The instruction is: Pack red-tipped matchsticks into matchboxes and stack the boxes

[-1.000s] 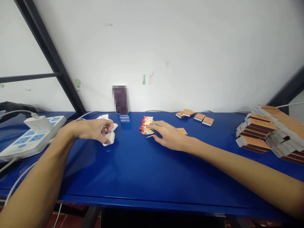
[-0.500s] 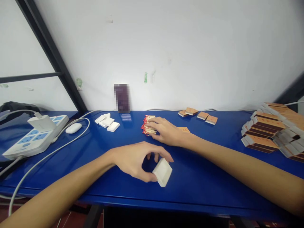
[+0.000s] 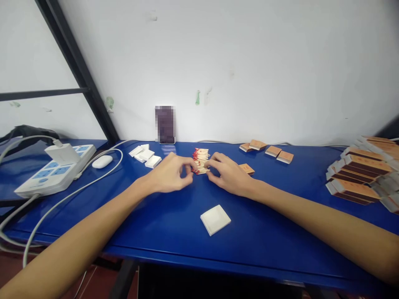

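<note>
Flanking the red-headed matches [image 3: 202,155], the left hand [image 3: 168,173] and right hand [image 3: 232,176] curl loosely; whether either grips any is unclear. A white matchbox tray [image 3: 215,220] lies before them.

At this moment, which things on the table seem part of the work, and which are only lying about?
Probably the work:
matches, between left hand and right hand
nearest white tray
other white trays
orange-topped boxes, loose and stacked

Probably only lying about:
power strip with charger
white rounded object
upright device
white cables
</note>
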A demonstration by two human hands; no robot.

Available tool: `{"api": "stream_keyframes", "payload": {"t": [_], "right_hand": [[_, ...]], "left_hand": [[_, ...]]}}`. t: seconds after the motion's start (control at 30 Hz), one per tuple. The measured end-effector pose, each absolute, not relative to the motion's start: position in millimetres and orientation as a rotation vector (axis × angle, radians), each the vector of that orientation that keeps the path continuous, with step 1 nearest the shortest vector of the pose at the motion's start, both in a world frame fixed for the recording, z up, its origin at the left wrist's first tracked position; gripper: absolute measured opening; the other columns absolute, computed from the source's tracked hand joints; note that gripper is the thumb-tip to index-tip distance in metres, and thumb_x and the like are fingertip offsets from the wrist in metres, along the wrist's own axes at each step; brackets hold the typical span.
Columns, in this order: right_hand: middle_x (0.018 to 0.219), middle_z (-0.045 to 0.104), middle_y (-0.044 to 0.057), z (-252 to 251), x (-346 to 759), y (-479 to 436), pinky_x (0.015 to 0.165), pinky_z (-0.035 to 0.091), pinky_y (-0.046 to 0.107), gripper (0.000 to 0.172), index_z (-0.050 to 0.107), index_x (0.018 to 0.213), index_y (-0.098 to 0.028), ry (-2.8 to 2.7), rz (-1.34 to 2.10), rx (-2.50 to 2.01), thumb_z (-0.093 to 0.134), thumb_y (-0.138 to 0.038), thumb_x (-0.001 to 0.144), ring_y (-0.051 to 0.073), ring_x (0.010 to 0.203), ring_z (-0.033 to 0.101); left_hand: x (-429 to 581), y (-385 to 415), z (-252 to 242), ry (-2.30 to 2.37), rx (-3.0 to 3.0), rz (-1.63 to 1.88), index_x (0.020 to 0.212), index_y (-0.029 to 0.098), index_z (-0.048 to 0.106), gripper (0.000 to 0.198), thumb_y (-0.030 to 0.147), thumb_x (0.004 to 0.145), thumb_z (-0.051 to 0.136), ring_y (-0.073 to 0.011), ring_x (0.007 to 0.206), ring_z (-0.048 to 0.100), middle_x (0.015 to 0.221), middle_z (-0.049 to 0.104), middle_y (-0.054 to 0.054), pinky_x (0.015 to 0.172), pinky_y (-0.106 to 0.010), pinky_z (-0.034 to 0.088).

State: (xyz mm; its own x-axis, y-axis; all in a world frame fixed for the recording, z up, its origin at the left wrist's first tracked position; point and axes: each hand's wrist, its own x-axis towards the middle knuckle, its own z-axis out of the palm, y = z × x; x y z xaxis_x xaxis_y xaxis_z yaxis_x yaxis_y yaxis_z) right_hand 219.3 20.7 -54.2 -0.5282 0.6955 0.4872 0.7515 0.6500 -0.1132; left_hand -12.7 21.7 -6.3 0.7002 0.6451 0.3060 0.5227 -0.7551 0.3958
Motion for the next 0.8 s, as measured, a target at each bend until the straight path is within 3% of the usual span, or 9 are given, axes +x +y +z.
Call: {"api": "stream_keyframes", "payload": {"t": [0.17, 0.27, 0.37, 0.47, 0.57, 0.7, 0.8], "right_hand": [[0.076, 0.069, 0.003, -53, 216, 19, 0.079, 0.033, 0.037, 0.017, 0.067, 0.088, -0.018, -2.423, -0.096, -1.239, 0.051, -0.022, 0.093, 0.017, 0.067, 0.058], [0.072, 0.069, 0.002, -53, 215, 19, 0.078, 0.033, 0.036, 0.018, 0.067, 0.087, -0.018, -2.442, -0.065, -1.217, 0.050, -0.020, 0.093, 0.015, 0.062, 0.056], [0.070, 0.068, 0.001, -53, 216, 19, 0.079, 0.035, 0.035, 0.016, 0.067, 0.090, -0.018, -2.434, -0.047, -1.216, 0.052, -0.020, 0.093, 0.015, 0.060, 0.055], [0.073, 0.068, 0.002, -52, 217, 19, 0.072, 0.037, 0.031, 0.014, 0.067, 0.096, -0.018, -2.432, -0.009, -1.185, 0.054, -0.020, 0.092, 0.015, 0.063, 0.056], [0.077, 0.069, 0.004, -51, 217, 18, 0.064, 0.038, 0.027, 0.015, 0.068, 0.089, -0.018, -2.434, 0.055, -1.146, 0.053, -0.018, 0.091, 0.015, 0.066, 0.057], [0.073, 0.067, 0.003, -50, 216, 17, 0.061, 0.038, 0.026, 0.016, 0.069, 0.087, -0.017, -2.399, 0.079, -1.142, 0.053, -0.017, 0.090, 0.014, 0.062, 0.056], [0.069, 0.065, 0.002, -50, 215, 17, 0.059, 0.039, 0.026, 0.016, 0.070, 0.086, -0.018, -2.383, 0.093, -1.154, 0.054, -0.018, 0.089, 0.013, 0.057, 0.053]], "left_hand": [[-21, 46, -22, 1.177, 2.603, 0.697, 0.079, 0.015, 0.068, 0.016, 0.023, 0.078, 0.055, -0.0094, 0.052, 0.053, 0.061, 0.064, 0.002, 0.059, -0.024, 0.040], [-21, 47, -24, 1.031, 2.666, 0.632, 0.079, 0.015, 0.068, 0.017, 0.026, 0.081, 0.054, -0.0090, 0.052, 0.050, 0.059, 0.060, 0.002, 0.058, -0.024, 0.038], [-15, 30, -17, 0.885, 2.723, 0.512, 0.076, 0.016, 0.065, 0.029, 0.041, 0.087, 0.055, -0.0097, 0.052, 0.048, 0.058, 0.055, 0.003, 0.056, -0.025, 0.037], [-3, -1, -12, 0.731, 2.823, 0.374, 0.099, 0.018, 0.061, 0.047, 0.063, 0.089, 0.051, -0.0143, 0.062, 0.056, 0.076, 0.062, 0.000, 0.060, -0.028, 0.041], [12, -30, -18, 0.567, 2.937, 0.363, 0.115, 0.019, 0.052, 0.077, 0.082, 0.072, 0.057, -0.0218, 0.074, 0.063, 0.092, 0.065, -0.004, 0.060, -0.032, 0.045], [22, -41, -28, 0.539, 3.013, 0.280, 0.121, 0.021, 0.050, 0.064, 0.067, 0.079, 0.061, -0.0231, 0.077, 0.065, 0.093, 0.065, -0.004, 0.056, -0.031, 0.045], [19, -35, -27, 0.515, 3.013, 0.265, 0.122, 0.021, 0.050, 0.049, 0.048, 0.082, 0.063, -0.0236, 0.086, 0.065, 0.101, 0.066, -0.004, 0.066, -0.033, 0.048]]}}
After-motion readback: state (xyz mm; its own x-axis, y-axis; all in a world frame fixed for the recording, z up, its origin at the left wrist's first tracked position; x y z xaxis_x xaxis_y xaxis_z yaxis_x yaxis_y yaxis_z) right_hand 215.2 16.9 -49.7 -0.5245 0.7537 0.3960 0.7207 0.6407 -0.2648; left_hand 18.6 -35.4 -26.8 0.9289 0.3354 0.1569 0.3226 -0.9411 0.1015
